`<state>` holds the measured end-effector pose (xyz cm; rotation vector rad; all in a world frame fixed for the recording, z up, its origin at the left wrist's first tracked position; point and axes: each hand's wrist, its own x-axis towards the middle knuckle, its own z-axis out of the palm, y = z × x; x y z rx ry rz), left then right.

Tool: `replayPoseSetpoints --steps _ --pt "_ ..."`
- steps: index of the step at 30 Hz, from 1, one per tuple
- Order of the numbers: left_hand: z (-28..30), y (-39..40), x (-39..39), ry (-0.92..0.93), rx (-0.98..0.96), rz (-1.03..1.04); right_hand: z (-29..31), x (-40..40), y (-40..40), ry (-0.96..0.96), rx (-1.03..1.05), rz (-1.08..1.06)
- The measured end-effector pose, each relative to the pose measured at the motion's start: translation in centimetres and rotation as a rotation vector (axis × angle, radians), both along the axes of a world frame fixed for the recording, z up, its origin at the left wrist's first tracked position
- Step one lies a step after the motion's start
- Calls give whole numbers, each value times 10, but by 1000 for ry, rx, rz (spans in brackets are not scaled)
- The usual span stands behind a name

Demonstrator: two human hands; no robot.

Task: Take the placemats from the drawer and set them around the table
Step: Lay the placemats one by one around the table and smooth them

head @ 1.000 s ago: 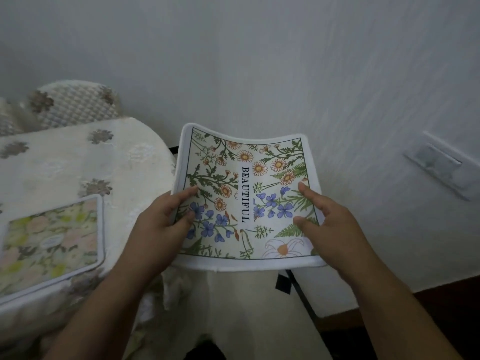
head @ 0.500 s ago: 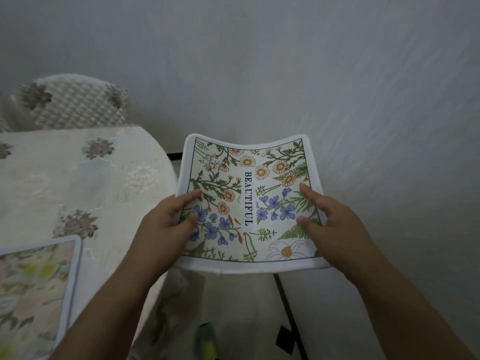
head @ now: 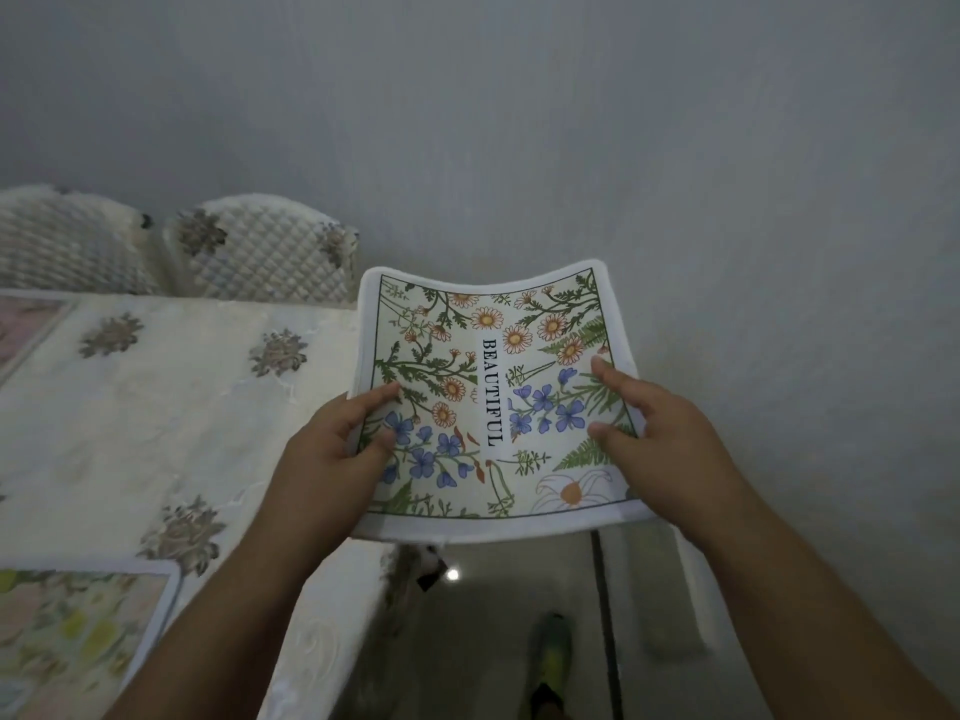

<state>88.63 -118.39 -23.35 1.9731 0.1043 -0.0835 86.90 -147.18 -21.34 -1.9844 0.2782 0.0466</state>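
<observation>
A floral placemat point(head: 483, 356) printed with the word BEAUTIFUL sags in the air just past the table's right edge. My left hand point(head: 332, 454) grips its left side, thumb on top. My right hand point(head: 649, 433) grips its right side the same way. The table point(head: 156, 418) wears a cream cloth with embroidered flowers. A second floral placemat point(head: 78, 636) lies flat on it at the near left. The corner of a third placemat point(head: 26, 324) shows at the far left edge.
Two chairs with quilted covers point(head: 260, 257) stand behind the table against the grey wall. Below the held mat is a shiny floor with a dark line, and a foot in a green shoe point(head: 550, 662).
The view has shifted left and up along the table, bringing a second chair and a third mat's corner into sight. Both hands still hold the mat, now closer to the table's edge.
</observation>
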Motion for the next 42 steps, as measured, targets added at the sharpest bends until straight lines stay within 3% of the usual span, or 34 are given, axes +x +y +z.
replayPoseSetpoints --steps 6,12,24,35,42 --pt "14 -22 56 -59 -1 245 16 138 -15 -15 -39 225" --pt "15 -24 95 -25 -47 438 24 225 -3 24 -19 443" --pt "-17 -7 286 8 -59 554 -1 434 29 59 -3 521" --pt "7 60 440 -25 -95 666 7 612 105 2 -1 627" --pt "1 91 485 5 21 913 -11 719 189 46 57 878"
